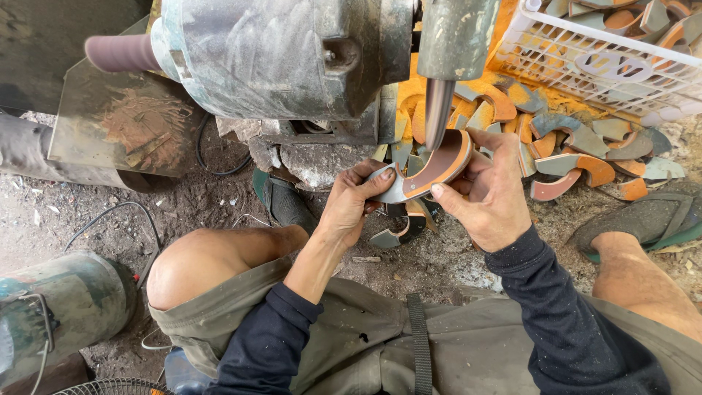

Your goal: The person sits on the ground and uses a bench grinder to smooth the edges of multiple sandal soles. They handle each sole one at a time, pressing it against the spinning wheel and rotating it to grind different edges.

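Both the left hand point(349, 208) and right hand point(491, 192) pinch a curved grey-and-brown horseshoe-shaped sole piece point(431, 170) by its ends, fingers closed, so its inner edge meets the tapered metal grinding spindle point(438, 111) above a pile of similar curved pieces point(578, 150).

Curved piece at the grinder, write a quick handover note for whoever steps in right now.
Left hand: grip shut on the lower end of the curved piece, a grey-rimmed, brown-faced crescent.
Right hand: grip shut on its upper end, thumb along the rim.
The piece sits under the tapered spindle tip of the grinder, close to it; contact cannot be told.
Loose pieces lie in a pile on the ground behind the hands, more in the white basket. One similar piece lies below the hands.
Done and left: which pieces have already been worked cannot be told.
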